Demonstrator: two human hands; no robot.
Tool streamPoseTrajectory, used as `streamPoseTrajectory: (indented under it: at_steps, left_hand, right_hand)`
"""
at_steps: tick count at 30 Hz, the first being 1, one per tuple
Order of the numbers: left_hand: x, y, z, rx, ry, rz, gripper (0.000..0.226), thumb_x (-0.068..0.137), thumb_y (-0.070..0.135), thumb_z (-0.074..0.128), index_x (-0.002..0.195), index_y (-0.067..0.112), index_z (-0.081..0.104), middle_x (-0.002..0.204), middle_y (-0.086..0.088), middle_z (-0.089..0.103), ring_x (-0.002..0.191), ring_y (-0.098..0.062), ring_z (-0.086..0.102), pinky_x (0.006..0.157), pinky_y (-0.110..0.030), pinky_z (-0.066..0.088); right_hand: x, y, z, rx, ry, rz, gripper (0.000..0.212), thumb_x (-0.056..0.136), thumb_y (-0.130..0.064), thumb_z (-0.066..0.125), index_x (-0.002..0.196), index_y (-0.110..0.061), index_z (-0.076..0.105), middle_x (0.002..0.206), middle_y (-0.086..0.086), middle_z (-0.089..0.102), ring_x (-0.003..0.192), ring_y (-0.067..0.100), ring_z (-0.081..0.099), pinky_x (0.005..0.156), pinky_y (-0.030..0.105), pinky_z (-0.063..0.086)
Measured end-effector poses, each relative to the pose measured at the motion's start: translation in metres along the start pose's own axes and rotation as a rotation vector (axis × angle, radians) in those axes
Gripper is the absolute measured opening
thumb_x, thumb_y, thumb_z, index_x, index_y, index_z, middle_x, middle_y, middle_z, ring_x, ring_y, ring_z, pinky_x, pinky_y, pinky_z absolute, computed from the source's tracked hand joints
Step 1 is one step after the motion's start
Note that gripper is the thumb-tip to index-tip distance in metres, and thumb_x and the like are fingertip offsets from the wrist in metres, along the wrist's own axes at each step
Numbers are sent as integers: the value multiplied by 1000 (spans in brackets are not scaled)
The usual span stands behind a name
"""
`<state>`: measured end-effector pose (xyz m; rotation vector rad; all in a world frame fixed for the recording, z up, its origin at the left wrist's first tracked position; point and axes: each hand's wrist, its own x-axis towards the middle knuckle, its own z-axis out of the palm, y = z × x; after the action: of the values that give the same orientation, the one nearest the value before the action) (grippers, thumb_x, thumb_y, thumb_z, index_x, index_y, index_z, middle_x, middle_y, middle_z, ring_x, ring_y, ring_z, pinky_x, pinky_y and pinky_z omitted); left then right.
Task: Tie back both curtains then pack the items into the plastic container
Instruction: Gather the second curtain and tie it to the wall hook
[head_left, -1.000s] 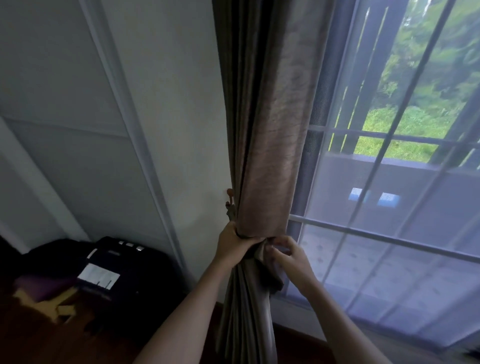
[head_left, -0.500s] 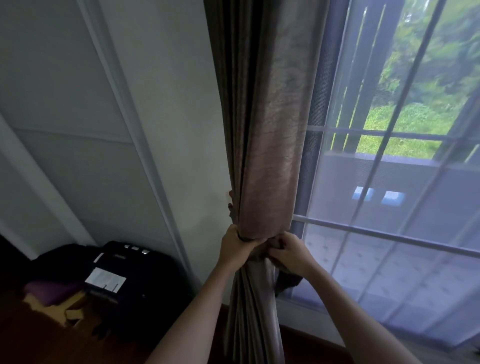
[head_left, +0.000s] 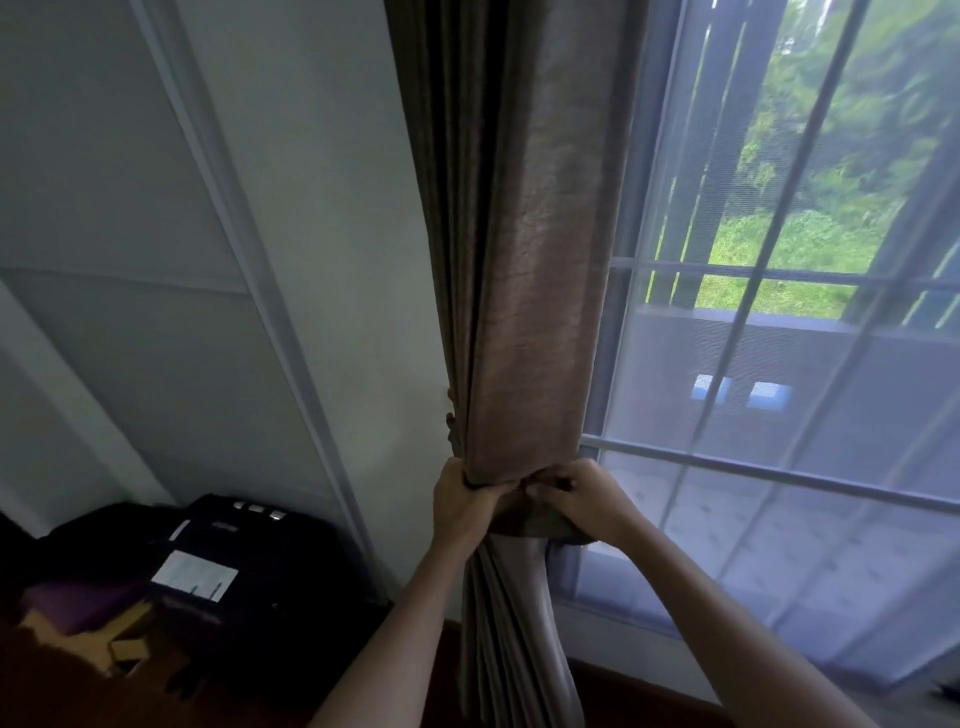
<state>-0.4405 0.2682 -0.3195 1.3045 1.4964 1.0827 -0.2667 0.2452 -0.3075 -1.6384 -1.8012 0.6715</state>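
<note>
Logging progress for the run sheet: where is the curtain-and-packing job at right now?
Done: the brown curtain is gathered into a bunch beside the window. In hand: left hand and right hand grip the tieback band around it; fastening not visibly finished. Left: the second curtain and packing; neither container nor items are in view.

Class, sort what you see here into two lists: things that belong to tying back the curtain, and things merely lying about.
Part of the job:
- curtain, gathered into a bunch
- tie-back band round it
- left hand and right hand, both gripping at the band

Lying about:
- dark bag on the floor
- white label on it
- sheer curtain over the window
</note>
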Motion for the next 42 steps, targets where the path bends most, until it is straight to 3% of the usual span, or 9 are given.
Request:
streamPoseTrajectory:
  at_steps: [6,13,18,22,24,31,35,38,42]
  left_hand:
    - [0,3,0,-65,-8,-39,39,65,30,83,87,9,60,90,-5,65,87,-20,63,81,-42,54]
    - [2,-1,-6,37,-96,73,40,73,37,81,95,10,60,98,-4,64,88,-12,61,78,-33,54]
    - [4,-2,-15,97,-125,102,39,74,42,79,96,18,59,101,-3,65,87,-8,61,72,-24,52]
    - [4,-3,-17,105,-141,103,41,69,47,81,96,24,60,98,2,66,88,-7,63,70,-20,51]
    - [7,-6,-21,120,-138,97,47,68,50,81,101,21,62,98,4,67,89,-6,63,71,-21,53]
    - [12,-7,-31,181,-123,87,52,66,52,81,102,19,62,94,6,67,83,-1,61,64,-16,48]
    - [18,-9,-33,161,-145,60,47,67,42,84,99,15,61,95,2,67,85,-9,64,66,-21,50]
    - [27,-14,-33,86,-235,24,35,68,25,81,92,5,63,101,-16,64,87,-18,66,64,-17,48]
    - [30,-15,-34,-98,-267,-55,33,63,24,58,83,-1,56,97,-21,56,85,-21,60,75,-30,48]
  right_hand:
    - [0,16,-15,-492,55,-146,15,86,-40,64,97,-34,72,102,-18,67,103,17,47,83,31,39]
    - [16,23,-17,-497,278,-67,25,71,-44,75,85,-25,66,87,-8,62,87,17,49,69,33,38]
    - [27,3,19,-161,472,239,25,75,-27,70,85,-13,51,92,3,52,73,28,54,60,39,49]
    - [12,-22,58,289,556,364,20,87,-18,59,70,-16,48,68,-1,56,68,22,55,52,15,36]
    - [-4,-33,71,477,580,349,12,90,-14,56,80,-19,54,74,-4,62,71,16,59,57,12,39]
    - [-21,-37,88,662,409,140,44,73,-5,53,106,-32,61,100,-19,66,100,3,61,87,27,49]
    - [-20,-34,78,618,307,10,42,75,-18,64,115,-32,60,108,-21,67,106,-2,60,89,19,48]
    - [-13,-30,76,510,228,21,51,72,-36,74,120,-33,57,113,-22,65,108,-5,58,88,20,49]
    - [0,-25,76,400,249,71,52,66,-38,82,112,-28,60,104,-18,67,98,-5,60,82,24,51]
